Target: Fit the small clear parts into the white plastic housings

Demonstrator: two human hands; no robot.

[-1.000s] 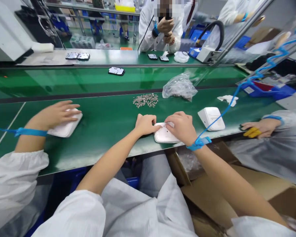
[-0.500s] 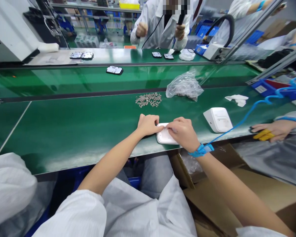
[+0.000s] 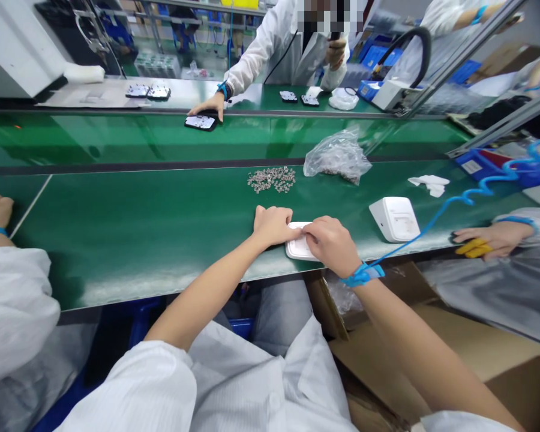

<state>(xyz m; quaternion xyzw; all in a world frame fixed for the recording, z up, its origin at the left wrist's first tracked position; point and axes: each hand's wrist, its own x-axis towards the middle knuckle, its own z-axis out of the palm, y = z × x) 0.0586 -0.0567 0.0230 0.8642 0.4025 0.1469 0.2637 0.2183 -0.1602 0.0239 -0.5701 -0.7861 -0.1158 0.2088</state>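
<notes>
While both hands (image 3: 302,235) pinched the white casing (image 3: 299,247) at the bench edge (image 3: 162,288), a slip could have dropped it.

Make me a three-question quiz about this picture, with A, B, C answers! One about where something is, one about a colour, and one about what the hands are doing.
1. Where does the pile of small metal parts lie?
A. On the green belt, beyond the hands
B. In the cardboard box
C. On the white case

2. What colour is the wrist strap on the right hand?
A. Yellow
B. Blue
C. Red

3. What are the left hand and right hand doing?
A. Hanging in the air
B. Holding the plastic bag
C. Both resting on the flat white case

Answers: 1 A, the parts sit on the belt, farther from the person than the hands. 2 B, the band and its coiled cord are blue. 3 C, fingers of both hands touch the case.
</notes>
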